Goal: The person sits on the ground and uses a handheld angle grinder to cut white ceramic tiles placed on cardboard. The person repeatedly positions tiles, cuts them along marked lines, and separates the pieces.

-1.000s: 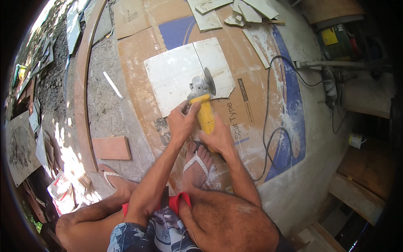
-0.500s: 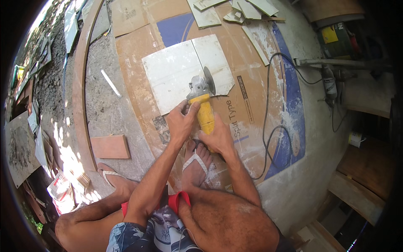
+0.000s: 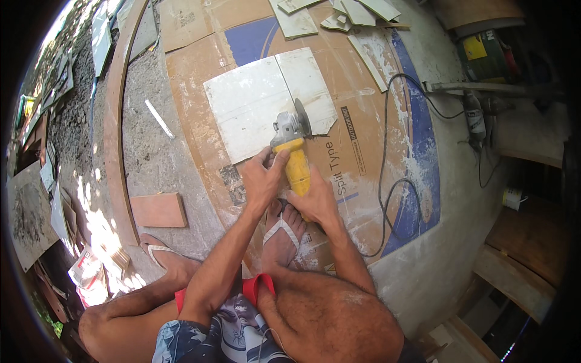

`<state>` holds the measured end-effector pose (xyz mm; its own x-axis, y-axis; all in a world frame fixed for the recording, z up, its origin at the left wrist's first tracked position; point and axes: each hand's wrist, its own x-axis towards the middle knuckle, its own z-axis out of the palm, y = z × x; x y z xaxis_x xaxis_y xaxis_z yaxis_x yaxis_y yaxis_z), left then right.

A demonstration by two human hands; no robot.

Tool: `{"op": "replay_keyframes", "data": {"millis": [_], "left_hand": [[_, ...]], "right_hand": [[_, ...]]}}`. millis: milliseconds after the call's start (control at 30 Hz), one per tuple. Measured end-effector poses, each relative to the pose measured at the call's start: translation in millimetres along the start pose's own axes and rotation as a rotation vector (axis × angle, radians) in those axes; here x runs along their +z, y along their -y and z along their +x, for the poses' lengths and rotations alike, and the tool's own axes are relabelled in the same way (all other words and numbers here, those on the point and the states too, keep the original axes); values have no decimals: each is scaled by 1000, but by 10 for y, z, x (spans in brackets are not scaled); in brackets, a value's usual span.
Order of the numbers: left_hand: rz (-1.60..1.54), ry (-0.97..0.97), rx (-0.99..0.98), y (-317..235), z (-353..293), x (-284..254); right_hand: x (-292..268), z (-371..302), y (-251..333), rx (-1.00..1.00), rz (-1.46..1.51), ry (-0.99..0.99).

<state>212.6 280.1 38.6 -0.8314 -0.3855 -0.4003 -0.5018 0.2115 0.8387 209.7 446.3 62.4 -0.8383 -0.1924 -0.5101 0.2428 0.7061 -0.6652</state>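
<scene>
My right hand is wrapped round the rear of a yellow angle grinder. Close behind the grey gear head, the fingers of my left hand grip the same tool from its left side. The grinder's dark disc stands on edge over a white tile, at the near end of a thin dark line that runs to the tile's far edge. Whether the disc touches the tile I cannot tell. Beneath the tile lies a flattened cardboard sheet streaked with white dust.
A black cord loops over the cardboard at the right. Tile offcuts are piled at the far end. My sandalled foot rests just below the grinder. To the left lie a reddish block and a long wooden board.
The grinder and both hands have shifted very slightly. The tile stays in place on the cardboard.
</scene>
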Motion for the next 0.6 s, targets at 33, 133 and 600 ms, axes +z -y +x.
{"op": "replay_keyframes", "data": {"millis": [33,133,600], "left_hand": [[8,5,-1,-18,-11,-8],[-2,5,13,8,-16,5],[-113,3,-5,37,-247,69]], "right_hand": [[-2,-7,2,13,-7,-1],[-7,-24,-9,26,-18,0],[-47,-227,-39,17,-3,4]]}}
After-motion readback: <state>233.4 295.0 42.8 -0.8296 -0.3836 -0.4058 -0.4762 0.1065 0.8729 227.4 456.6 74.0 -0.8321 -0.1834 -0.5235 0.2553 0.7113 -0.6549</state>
